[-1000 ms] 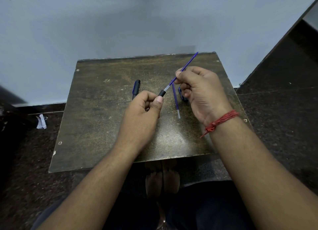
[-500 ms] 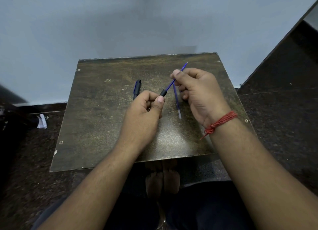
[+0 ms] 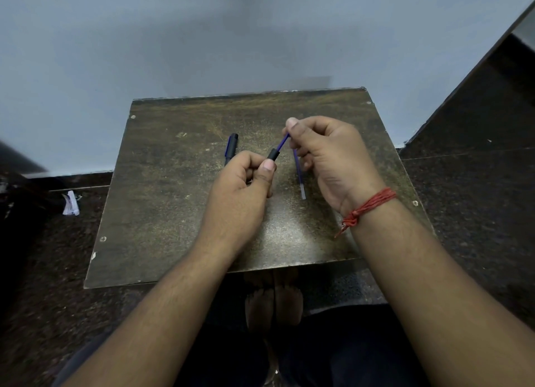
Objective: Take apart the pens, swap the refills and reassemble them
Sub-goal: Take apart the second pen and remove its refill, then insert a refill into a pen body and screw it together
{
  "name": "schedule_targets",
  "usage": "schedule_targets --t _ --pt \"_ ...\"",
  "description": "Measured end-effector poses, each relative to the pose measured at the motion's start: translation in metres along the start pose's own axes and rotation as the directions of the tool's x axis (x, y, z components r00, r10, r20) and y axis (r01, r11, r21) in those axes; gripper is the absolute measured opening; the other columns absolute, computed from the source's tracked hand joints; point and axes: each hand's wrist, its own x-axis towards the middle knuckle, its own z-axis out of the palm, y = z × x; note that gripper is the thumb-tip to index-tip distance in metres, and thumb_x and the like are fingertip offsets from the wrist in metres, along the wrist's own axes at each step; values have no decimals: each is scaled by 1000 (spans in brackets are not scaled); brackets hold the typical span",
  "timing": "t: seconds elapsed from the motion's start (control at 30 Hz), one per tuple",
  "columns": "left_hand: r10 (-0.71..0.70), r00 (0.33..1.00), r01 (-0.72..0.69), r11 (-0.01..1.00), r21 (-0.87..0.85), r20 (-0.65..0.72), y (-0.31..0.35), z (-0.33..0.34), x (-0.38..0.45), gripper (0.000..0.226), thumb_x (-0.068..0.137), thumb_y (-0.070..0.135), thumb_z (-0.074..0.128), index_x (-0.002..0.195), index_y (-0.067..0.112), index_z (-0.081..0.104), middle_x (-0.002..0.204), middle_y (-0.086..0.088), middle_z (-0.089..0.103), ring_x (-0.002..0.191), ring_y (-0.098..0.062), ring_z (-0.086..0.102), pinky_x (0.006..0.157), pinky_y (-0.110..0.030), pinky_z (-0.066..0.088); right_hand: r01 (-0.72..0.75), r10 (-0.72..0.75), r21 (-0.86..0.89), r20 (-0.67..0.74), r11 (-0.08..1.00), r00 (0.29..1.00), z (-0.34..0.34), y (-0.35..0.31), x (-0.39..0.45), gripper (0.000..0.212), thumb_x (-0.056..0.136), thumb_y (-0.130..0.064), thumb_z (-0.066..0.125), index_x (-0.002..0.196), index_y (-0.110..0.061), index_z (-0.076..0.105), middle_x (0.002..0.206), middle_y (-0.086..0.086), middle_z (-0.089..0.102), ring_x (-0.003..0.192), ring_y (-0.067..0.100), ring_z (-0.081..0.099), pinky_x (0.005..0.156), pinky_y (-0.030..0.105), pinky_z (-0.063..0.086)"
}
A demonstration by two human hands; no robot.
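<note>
The left hand (image 3: 241, 189) grips a black pen barrel (image 3: 273, 155) over the table (image 3: 162, 201). The right hand (image 3: 330, 158) pinches a thin blue refill (image 3: 283, 142) poking into it. Another refill (image 3: 298, 172) lies just beside.

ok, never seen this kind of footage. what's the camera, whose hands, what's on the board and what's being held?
There is no machine here: a person is working with two bare hands. The one camera is worn on the person's head and looks forward and down, so the arms enter from the bottom of the picture.

The left hand grips a black pen barrel. The right hand, with a red thread at its wrist, pinches a thin blue refill whose lower end sits in the barrel's opening.

They work over a small dark board set against a pale wall. On it lie a second blue refill, partly under the right hand, and another pen part, black and blue, beside the left hand. A scrap of white paper lies on the floor to the left.
</note>
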Motion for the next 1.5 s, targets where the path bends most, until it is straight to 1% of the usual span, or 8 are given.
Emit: schedule_targets --t 0.23,0.33,0.43,0.5,0.77,1.37,1.43,1.5 --pt "-11 1000 10 1000 -21 -8 0 1 2 26 93 43 54 94 20 65 62 9 57 47 -5 42 48 -26 33 19 -19 -51 12 998 1000 0 0 0 21 89 -34 72 80 -15 74 67 -6 62 60 5 51 56 21 40" --pt "-15 1000 15 1000 -27 -10 -2 0 3 25 93 45 54 94 23 66 65 8 58 47 -4 42 51 -28 32 92 -112 -250 -68 964 991 -7 -1 2 29 90 -45 67 81 -18 72 68 -10 65 58 0 53 61 23 42" --pt "-17 1000 16 999 -35 -14 -4 -3 5 24 92 46 54 93 25 66 65 9 58 46 -1 43 50 -26 32 123 -269 -625 -145 771 952 -24 -6 6 18 90 -40 66 77 -27 65 76 -12 64 70 0 58 64 21 47" --pt "-11 1000 10 999 -38 -22 -5 -4 5 24 92 45 54 93 24 66 64 10 58 45 -1 43 49 -25 31 105 -297 -787 -102 607 949 -32 -7 8 13 90 -34 66 79 -27 66 87 -6 63 89 15 60 81 31 51" --pt "-7 1000 6 999 -34 -30 -5 -4 6 22 93 46 53 90 29 65 64 10 58 43 -1 41 49 -27 29 54 -217 -959 -8 278 976 -22 2 8 24 88 -42 63 91 -19 70 108 4 58 113 31 47 98 47 44" --pt "-10 999 9 999 -32 -37 -2 -4 5 24 93 46 53 91 25 66 65 9 58 47 -4 41 52 -32 30 -53 -119 -976 -79 210 990 -37 -3 11 23 90 -38 61 91 -18 71 107 5 62 111 30 49 97 48 46" --pt "-15 999 13 999 -37 -35 -2 -5 4 25 92 46 53 92 24 66 66 8 58 47 -4 40 53 -31 29 -37 -155 -961 -82 273 985 -37 -4 12 21 89 -36 59 85 -18 70 102 5 63 107 30 53 93 46 49" --pt "-20 999 18 999 -37 -35 -2 -5 4 25 92 46 53 92 25 66 66 8 58 47 -5 40 53 -31 30 -13 -221 -860 -145 510 965 -38 -6 12 17 87 -34 62 76 -22 66 92 0 65 92 19 60 79 35 52"
